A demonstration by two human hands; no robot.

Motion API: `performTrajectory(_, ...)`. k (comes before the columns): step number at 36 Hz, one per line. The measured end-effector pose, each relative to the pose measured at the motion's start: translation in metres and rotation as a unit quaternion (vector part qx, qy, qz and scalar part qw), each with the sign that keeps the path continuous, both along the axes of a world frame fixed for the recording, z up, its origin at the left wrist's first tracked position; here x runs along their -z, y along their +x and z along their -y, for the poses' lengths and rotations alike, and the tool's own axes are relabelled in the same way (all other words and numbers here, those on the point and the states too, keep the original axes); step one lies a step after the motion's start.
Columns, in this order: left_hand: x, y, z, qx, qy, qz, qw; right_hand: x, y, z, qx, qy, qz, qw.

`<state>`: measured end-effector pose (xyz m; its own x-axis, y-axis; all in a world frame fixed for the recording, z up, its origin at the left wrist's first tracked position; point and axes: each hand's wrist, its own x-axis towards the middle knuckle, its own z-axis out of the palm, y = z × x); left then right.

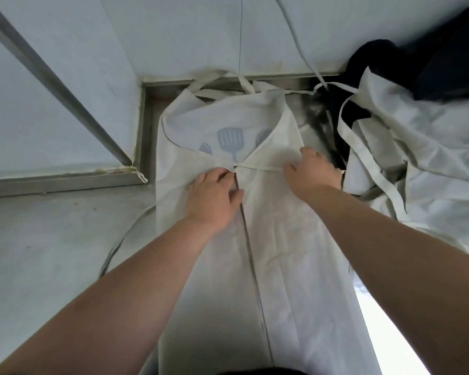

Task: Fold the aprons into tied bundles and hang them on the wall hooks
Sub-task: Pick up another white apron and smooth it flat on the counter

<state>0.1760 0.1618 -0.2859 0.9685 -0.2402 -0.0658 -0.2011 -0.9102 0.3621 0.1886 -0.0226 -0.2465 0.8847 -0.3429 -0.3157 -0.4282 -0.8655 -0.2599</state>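
Note:
A cream apron [282, 239] lies lengthwise on the steel counter [52, 239], both long sides folded in so they meet along a centre seam. A blue spatula print [230, 143] shows at its bib end. My left hand [214, 196] rests flat on the left flap beside the seam, fingers fairly straight. My right hand [313, 171] grips the folded edge of the right flap near the waist tie [263, 168], fingers curled over the cloth. The neck strap [244, 85] trails toward the wall.
A heap of more cream aprons [417, 147] with loose ties lies at the right, dark cloth [431, 58] behind it. A loose tie [125, 239] runs across the counter on the left. Pale wall panels [173, 36] stand behind; the counter's right edge [377, 320] is near.

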Motion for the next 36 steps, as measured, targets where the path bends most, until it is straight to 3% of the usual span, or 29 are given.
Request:
performTrajectory(8,0.015,0.018,0.007,-0.070,-0.092,0.057,0.992,0.019,0.016,0.012,0.092,0.055,-0.005,0.994)
performTrajectory(13,0.014,0.030,0.017,-0.199,-0.225,-0.008,0.954,0.019,0.014,0.007,0.050,0.036,0.014,0.998)
performTrajectory(22,0.023,0.053,0.014,-0.218,-0.199,-0.080,0.952,0.029,-0.004,-0.004,-0.044,-0.031,0.034,0.998)
performTrajectory(28,0.023,0.054,0.012,-0.194,-0.173,-0.050,0.964,0.031,-0.017,-0.006,-0.080,-0.028,0.019,0.996)
performTrajectory(31,0.022,0.053,0.012,-0.181,-0.152,-0.023,0.971,0.026,-0.027,-0.009,-0.091,-0.004,0.087,0.992)
performTrajectory(33,0.021,0.053,0.013,-0.178,-0.147,-0.021,0.973,0.022,-0.036,-0.010,-0.135,-0.008,0.112,0.984)
performTrajectory(36,0.023,0.052,0.012,-0.182,-0.153,-0.029,0.971,0.023,-0.048,-0.012,-0.232,-0.037,0.051,0.971)
